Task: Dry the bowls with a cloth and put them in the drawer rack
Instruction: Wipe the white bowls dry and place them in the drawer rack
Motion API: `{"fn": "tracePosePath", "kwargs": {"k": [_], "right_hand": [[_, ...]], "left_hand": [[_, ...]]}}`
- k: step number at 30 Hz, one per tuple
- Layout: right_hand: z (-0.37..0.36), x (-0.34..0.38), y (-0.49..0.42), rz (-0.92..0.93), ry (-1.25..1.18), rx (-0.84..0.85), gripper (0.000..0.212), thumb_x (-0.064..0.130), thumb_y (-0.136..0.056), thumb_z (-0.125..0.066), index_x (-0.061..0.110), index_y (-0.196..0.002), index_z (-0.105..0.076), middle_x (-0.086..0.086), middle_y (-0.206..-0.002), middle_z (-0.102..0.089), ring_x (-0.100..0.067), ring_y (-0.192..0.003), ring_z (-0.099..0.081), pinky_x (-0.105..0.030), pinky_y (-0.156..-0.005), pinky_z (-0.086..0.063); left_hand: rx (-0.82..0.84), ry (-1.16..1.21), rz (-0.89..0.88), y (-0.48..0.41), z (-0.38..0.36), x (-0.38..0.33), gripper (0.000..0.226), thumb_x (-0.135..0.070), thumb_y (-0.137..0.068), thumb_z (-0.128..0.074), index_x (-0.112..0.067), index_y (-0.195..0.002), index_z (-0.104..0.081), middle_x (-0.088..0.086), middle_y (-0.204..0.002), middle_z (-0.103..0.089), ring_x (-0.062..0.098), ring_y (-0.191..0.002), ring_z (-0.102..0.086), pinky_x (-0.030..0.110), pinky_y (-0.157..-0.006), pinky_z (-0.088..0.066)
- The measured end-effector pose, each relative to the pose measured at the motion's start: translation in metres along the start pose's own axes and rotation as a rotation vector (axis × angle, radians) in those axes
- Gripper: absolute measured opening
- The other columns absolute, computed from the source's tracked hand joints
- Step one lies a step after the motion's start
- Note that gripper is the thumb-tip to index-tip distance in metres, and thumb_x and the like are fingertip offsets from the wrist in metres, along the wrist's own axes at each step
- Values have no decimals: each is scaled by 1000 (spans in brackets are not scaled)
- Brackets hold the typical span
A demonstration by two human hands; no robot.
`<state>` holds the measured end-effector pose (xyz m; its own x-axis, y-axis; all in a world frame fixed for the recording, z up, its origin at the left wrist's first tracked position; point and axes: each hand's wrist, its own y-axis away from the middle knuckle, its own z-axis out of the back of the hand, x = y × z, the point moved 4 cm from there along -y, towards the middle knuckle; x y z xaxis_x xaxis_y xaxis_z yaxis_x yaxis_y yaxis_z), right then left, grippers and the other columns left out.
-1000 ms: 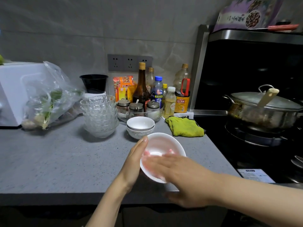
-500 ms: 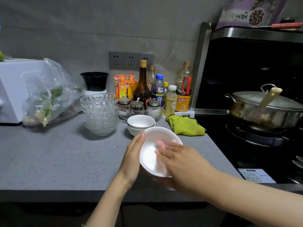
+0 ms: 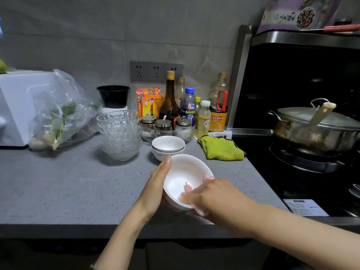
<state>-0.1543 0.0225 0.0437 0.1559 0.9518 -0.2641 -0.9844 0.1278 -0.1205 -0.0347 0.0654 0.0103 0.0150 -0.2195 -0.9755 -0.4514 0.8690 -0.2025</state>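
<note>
My left hand [image 3: 155,190] holds a white bowl [image 3: 181,172] from its left side, lifted above the grey countertop [image 3: 68,182] near its front edge. My right hand [image 3: 212,197] grips the bowl's near right rim, fingertips inside. A bit of white cloth [image 3: 199,211] shows under it; most of the cloth is hidden by the hand. Two more white bowls [image 3: 168,145] sit stacked just behind. A stack of several clear glass bowls [image 3: 119,133] stands to their left. No drawer rack is in view.
A green cloth [image 3: 220,149] lies right of the stacked bowls. Sauce bottles and jars [image 3: 187,108] line the wall. A plastic bag of vegetables [image 3: 60,114] leans on a white appliance [image 3: 13,106] at left. A lidded pot [image 3: 315,129] sits on the stove at right.
My right hand has slid across the inside of the bowl to its near right rim. My left hand has turned and shifted the bowl slightly.
</note>
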Motion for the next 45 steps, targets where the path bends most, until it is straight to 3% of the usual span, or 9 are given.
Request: {"fn": "tracePosePath", "kwargs": {"k": [5,12,18,21,25,28,30,35,45], "right_hand": [[8,-21,3,-42,-640,-3,47,36,-86,-69,11,-59,-39,-2,-55,-35,-15,-52,-30,-33,-54,-25],[33,-43,6,-185,-1135,69,24,39,-71,-76,16,-72,-67,-6,-57,-57,-18,-45,-43,-24,-35,-32],[29,-51,5,-396,-1396,11,51,45,-59,-73,0,-80,-61,-3,-49,-57,-11,-31,-43,-20,-32,-36],[24,-69,5,-605,-1454,-278,60,51,-70,-67,-5,-92,-66,-11,-54,-62,-19,-35,-50,-20,-32,-34],[42,-69,19,-567,-1412,-825,29,38,-89,-61,16,-104,-71,0,-82,-75,-13,-55,-64,-15,-34,-32],[49,-26,10,-169,-1212,-790,47,51,-91,-50,20,-124,-61,6,-126,-63,-3,-111,-60,-20,-84,-50],[39,-11,0,-100,-733,-732,52,58,-91,-42,29,-132,-54,13,-144,-45,-5,-136,-36,-35,-110,-32],[30,-20,-13,-211,-613,-797,47,51,-92,-43,31,-133,-51,15,-143,-41,-1,-132,-35,-20,-106,-31],[27,9,-21,37,-141,-849,45,24,-100,-40,12,-142,-42,-4,-149,-39,-17,-142,-30,-38,-115,-27]], "left_hand": [[190,-136,141,-4,2,-7,45,-76,-80,-35,-64,-124,-42,-17,-138,-49,7,-121,-53,34,-92,-53],[279,-142,-64,-5,12,-19,87,-80,-67,-59,-10,-118,-63,11,-116,-68,16,-106,-61,30,-93,-47],[459,-1,23,-2,7,-19,86,-78,-51,-73,-17,-111,-71,13,-110,-68,23,-101,-62,35,-87,-47],[360,221,28,5,0,-28,63,-67,-44,-83,-28,-94,-78,1,-96,-75,12,-86,-70,24,-74,-56],[61,429,85,1,-3,-26,37,-53,-70,-70,-21,-86,-80,5,-95,-75,13,-81,-71,30,-76,-57],[-142,542,105,-7,-6,-20,50,-50,-78,-55,-12,-104,-72,12,-105,-73,19,-95,-70,37,-87,-54],[-196,590,132,-10,-13,-18,54,-52,-85,-52,-11,-115,-67,15,-111,-70,25,-104,-67,42,-93,-50],[-282,590,82,-11,-18,-20,47,-51,-91,-50,-12,-107,-70,12,-100,-74,24,-92,-71,39,-81,-55],[-190,773,36,-20,-19,-6,43,-30,-101,-33,-17,-88,-72,-6,-83,-74,3,-72,-70,16,-59,-54]]}}
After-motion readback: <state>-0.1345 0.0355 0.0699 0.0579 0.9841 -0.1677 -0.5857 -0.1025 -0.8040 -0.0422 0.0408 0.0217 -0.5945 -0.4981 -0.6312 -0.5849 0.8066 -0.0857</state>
